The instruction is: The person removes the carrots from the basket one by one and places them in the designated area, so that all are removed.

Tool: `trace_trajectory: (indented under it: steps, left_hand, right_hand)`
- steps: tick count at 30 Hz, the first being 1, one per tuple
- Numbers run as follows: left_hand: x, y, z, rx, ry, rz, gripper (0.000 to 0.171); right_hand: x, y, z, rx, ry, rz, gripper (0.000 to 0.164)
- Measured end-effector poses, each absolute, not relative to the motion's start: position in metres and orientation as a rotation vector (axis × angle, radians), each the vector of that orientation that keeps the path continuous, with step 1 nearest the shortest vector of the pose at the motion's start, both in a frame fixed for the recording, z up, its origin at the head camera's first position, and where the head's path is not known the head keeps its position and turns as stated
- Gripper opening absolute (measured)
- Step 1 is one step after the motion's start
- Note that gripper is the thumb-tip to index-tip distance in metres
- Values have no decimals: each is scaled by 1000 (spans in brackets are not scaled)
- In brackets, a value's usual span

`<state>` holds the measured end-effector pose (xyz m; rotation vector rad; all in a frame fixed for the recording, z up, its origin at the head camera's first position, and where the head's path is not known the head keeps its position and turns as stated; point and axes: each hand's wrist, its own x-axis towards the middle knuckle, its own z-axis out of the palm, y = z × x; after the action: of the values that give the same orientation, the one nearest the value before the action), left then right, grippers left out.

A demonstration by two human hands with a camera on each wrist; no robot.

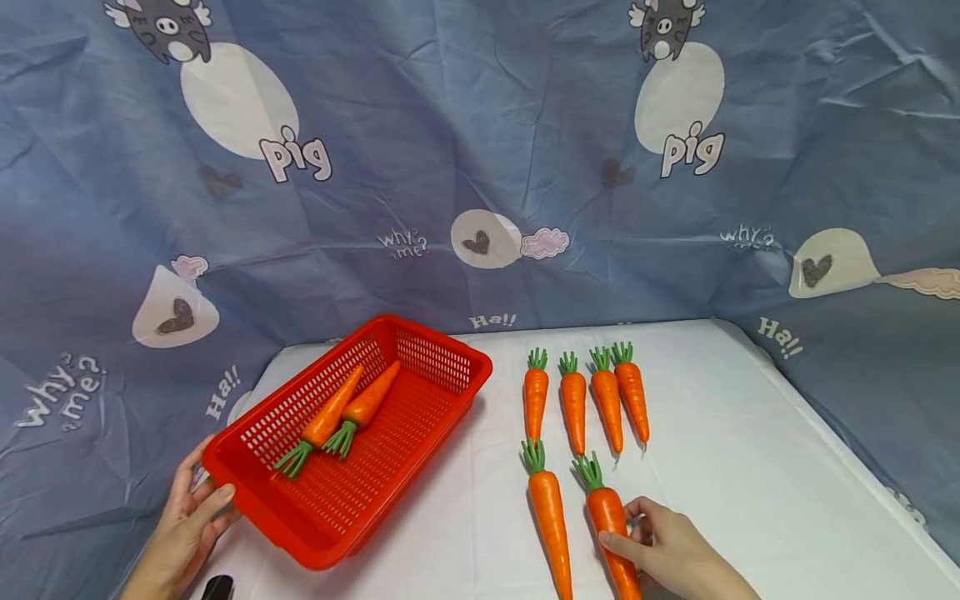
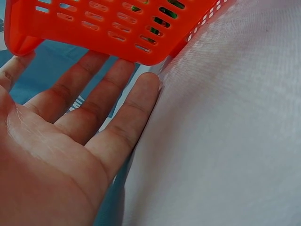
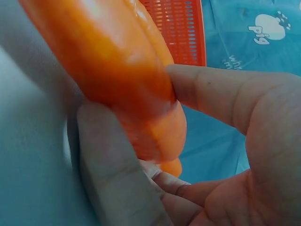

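Note:
My left hand [image 1: 182, 531] holds the near left corner of a red plastic basket [image 1: 438, 450], thumb over the rim and fingers below. In the left wrist view, the fingertips of the left hand [image 2: 89, 113] touch the underside of the slotted basket [image 2: 103, 28]. Two carrots [image 1: 367, 400] with green tops lie inside it. On the right, my right hand [image 1: 671, 546] pinches a carrot [image 1: 607, 512] between thumb and fingers, its green top pointing away. The right wrist view shows that carrot [image 3: 113, 52] close up. Another carrot [image 1: 550, 517] lies just left of it.
Several more carrots lie in a row [image 1: 573, 404] farther back on the white-covered table [image 1: 750, 433]. A blue printed cloth [image 1: 525, 150] hangs behind the table. A small black object [image 1: 218, 587] is partly visible at the near left edge.

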<state>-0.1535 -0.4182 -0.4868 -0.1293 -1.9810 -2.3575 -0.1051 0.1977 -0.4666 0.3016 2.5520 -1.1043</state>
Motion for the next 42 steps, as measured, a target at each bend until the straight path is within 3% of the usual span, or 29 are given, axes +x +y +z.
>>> trace_trajectory:
  steps: [21,28,42]
  left_hand:
    - [-154,-418,-489,-178,-1953,-2362,69]
    - [-154,-418,-488,-124,-1992,-2338,70]
    - [-154,-418,-487,-111,-2012,-2327,70]
  right_hand:
    - [-114,189,-466,288,2583,-1080,64]
    - [-113,189,-466,255,2583,-1111,57]
    - [-114,185,-464,268,2558,-1093,61]
